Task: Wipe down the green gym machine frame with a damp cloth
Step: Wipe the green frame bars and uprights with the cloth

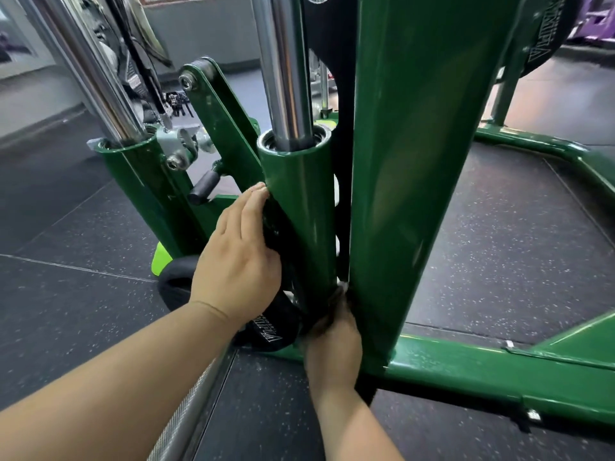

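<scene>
- A person's left hand [238,261] lies flat and open, fingers straight and pressed together. The palm rests on a black round weight plate with white lettering [269,331], and the fingertips touch the side of a glossy green round steel sleeve [306,211]. It grips nothing and looks to be a brace, steadying the body low at the foot of the green gym machine frame [545,149].
- The left forearm runs in from the lower left with the wrist nearly straight, above a knurled chrome bar [186,414] that carries the plate.
- The right hand [332,347] pushes into the narrow gap between the round sleeve and a wide green flat-faced steel upright [409,161], just above the green base rail [466,371].
- Only the back of the right hand shows. Its fingers are buried in the gap, so whether they are clenched, and on what, cannot be told.
- The damp cloth is not plainly in view. A dark bunched patch at the knuckles may be it, which would suit a wipe along the seam where the sleeve, upright and rail meet.
- The right wrist bends upward, with the forearm rising steeply from the bottom edge, a pose suited to reaching into a tight joint.
- A polished chrome guide rod [286,68] stands in the sleeve's open top, and speckled black rubber flooring [499,244] lies all around.
</scene>
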A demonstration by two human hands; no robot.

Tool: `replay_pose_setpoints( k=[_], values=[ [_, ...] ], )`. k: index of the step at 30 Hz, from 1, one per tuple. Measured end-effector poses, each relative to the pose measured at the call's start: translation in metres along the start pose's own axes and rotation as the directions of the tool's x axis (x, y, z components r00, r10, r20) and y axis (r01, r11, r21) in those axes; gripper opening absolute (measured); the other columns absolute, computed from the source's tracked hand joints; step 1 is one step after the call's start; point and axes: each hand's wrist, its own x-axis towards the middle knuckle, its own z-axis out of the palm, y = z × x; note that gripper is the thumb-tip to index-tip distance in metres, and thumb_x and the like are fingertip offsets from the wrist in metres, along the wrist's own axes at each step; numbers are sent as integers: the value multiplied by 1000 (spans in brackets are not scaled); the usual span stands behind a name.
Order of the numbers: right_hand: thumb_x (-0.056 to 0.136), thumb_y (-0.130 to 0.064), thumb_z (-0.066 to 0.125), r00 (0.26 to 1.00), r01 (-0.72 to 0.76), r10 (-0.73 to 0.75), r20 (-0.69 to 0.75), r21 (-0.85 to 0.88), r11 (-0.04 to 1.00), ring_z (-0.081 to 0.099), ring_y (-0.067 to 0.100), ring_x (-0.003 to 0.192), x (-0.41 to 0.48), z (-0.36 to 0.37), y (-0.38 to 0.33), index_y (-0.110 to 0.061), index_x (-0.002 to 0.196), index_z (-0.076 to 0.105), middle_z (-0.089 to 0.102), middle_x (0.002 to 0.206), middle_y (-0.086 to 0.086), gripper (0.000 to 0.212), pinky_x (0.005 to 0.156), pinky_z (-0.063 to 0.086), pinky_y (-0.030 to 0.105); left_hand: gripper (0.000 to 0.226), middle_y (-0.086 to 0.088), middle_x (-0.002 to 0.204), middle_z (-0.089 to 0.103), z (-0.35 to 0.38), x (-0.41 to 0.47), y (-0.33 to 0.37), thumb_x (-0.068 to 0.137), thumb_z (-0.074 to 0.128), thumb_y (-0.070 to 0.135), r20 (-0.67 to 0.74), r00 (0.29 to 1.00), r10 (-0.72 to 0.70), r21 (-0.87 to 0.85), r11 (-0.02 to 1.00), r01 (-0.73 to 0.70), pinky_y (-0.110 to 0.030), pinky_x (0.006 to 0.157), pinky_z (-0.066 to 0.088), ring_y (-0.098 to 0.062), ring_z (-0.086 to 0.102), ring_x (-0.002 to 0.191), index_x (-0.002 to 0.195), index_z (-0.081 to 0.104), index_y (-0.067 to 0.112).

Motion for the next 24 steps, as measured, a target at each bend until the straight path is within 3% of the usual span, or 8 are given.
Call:
replay_pose_setpoints(
  k=[2,4,8,10,13,16,21,24],
  values=[
    [90,-14,63,993,-104,104,47,-15,995,62,31,113,4,-2,8,-19,144,50,66,123,11,55,83,45,24,70,-27,131,52,1,0,3,69,48,1,3,1000,8,22,1000,-9,-27,107,25,-28,36,119,137,37,-8],
    [92,-7,57,989,-135,141,-42,127,983,63,29,113,9,-10,-12,-16,134,60,69,119,10,42,81,38,17,70,-27,129,53,2,0,4,70,47,3,4,1000,20,45,999,-20,-29,106,27,-30,37,118,138,36,-10],
    [88,-6,66,911,295,-157,-382,333,896,62,11,107,4,-24,-69,-2,117,68,64,115,7,29,94,46,15,68,-31,128,52,3,0,3,70,49,-1,-12,999,50,81,996,-49,-25,110,20,-32,36,118,136,38,-15],
    [83,-6,68,879,373,-203,-431,358,856,59,4,98,5,-17,-66,2,110,69,58,109,5,28,91,44,8,67,-31,129,51,2,0,2,70,47,-1,-28,998,62,88,994,-59,-24,111,19,-32,36,119,135,39,-16],
    [86,-6,69,958,20,95,-269,394,919,64,16,102,1,2,-20,-4,111,71,63,109,7,25,96,49,24,66,-30,132,50,2,0,2,74,40,6,-26,997,70,75,995,-67,-25,112,20,-32,36,120,137,38,-14],
    [87,-12,66,882,-375,471,-28,564,736,68,28,103,-7,20,14,-19,107,76,73,103,5,24,94,54,44,66,-29,131,51,2,-2,2,75,37,8,-23,998,64,72,995,-63,-28,111,23,-32,37,119,138,37,-14],
    [87,-7,61,806,-463,592,-5,617,636,67,16,77,-1,30,10,-20,88,76,75,83,-1,20,79,58,43,67,-28,128,52,2,0,3,73,44,2,-16,998,66,68,996,-65,-32,107,27,-32,39,113,138,38,-14],
    [87,1,60,802,-448,598,-10,653,611,66,17,80,2,22,2,-17,92,74,74,89,3,23,76,53,32,67,-27,122,54,1,-1,2,73,41,5,-11,998,68,76,995,-67,-36,105,30,-33,41,109,138,39,-13]
  ],
)
